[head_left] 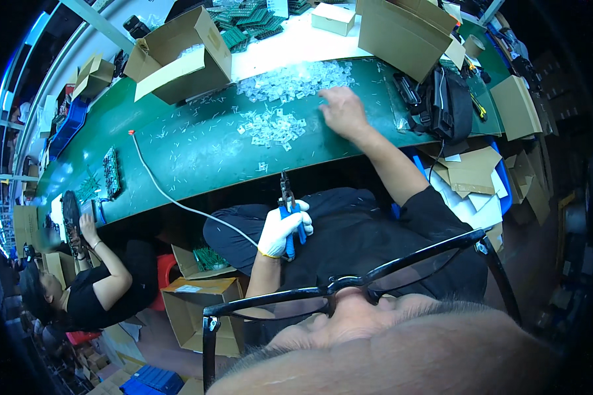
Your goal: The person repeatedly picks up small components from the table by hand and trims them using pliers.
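Observation:
My left hand point(283, 227), in a white glove, is closed round the blue handles of a pair of cutting pliers point(286, 191). Their jaws point away from me, close to the table's front edge. My bare right hand point(344, 113) is over the green table at the right end of a large heap of small clear plastic pieces point(293, 80). Its fingers are curled, and whatever they might hold is hidden. Nearer to me lies a smaller pile of the same clear pieces point(272, 128), with a couple of loose ones point(263, 166) by the edge.
Open cardboard boxes stand at the back left point(191, 76) and back right point(402, 36). A black bag point(449, 105) sits at the right. A grey hose point(153, 176) crosses the table's front edge. Green circuit boards point(247, 26) lie behind. Another person point(105, 283) works at the left.

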`<state>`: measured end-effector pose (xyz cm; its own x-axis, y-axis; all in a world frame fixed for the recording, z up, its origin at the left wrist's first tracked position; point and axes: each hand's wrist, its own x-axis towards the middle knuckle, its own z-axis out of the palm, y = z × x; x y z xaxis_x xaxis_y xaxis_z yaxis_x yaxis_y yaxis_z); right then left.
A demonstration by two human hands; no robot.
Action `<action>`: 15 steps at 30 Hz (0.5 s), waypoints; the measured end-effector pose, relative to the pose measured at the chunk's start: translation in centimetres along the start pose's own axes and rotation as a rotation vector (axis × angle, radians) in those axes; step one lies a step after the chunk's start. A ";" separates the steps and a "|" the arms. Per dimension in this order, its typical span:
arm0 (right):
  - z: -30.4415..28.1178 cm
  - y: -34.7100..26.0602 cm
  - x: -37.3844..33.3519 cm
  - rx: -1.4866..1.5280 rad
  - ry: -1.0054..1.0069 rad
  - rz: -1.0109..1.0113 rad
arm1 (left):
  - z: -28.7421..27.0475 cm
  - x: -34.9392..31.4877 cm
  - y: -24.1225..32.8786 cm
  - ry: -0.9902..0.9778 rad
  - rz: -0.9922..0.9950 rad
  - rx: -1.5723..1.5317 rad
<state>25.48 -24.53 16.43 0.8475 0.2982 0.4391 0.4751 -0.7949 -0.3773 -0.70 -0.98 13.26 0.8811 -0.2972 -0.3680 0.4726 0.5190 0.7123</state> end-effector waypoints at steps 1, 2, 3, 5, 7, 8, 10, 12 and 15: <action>-0.3 1.0 0.0 -0.003 0.001 0.001 | 0.0 0.1 0.0 -0.004 0.000 0.000; -0.4 1.8 0.0 -0.053 0.025 0.050 | 0.0 0.1 0.1 -0.010 -0.006 -0.001; -0.3 2.9 0.0 -0.101 0.050 0.100 | 0.1 0.2 0.1 -0.015 -0.011 0.001; 0.7 5.5 -0.1 -0.087 0.051 0.105 | 0.5 0.4 0.4 -0.031 -0.022 0.021; 1.0 6.6 -0.2 -0.071 0.048 0.099 | 0.5 0.5 0.5 -0.040 -0.024 0.035; 1.2 7.2 -0.4 -0.011 0.087 0.087 | 0.6 0.5 0.4 -0.039 -0.028 0.036; 1.0 6.3 -0.3 0.064 0.116 0.066 | 0.6 0.2 0.3 -0.020 -0.026 0.033; -0.1 4.7 -0.6 0.440 -0.080 0.366 | 0.7 -0.1 0.4 -0.011 -0.009 0.041; 0.1 4.0 -2.5 1.276 -0.243 0.659 | 0.6 0.3 0.6 -0.027 -0.030 0.020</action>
<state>25.27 -28.36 13.73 0.9473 0.2552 -0.1936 -0.2348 0.1422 -0.9616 -0.20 -1.25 13.89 0.8653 -0.3346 -0.3732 0.4983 0.4938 0.7127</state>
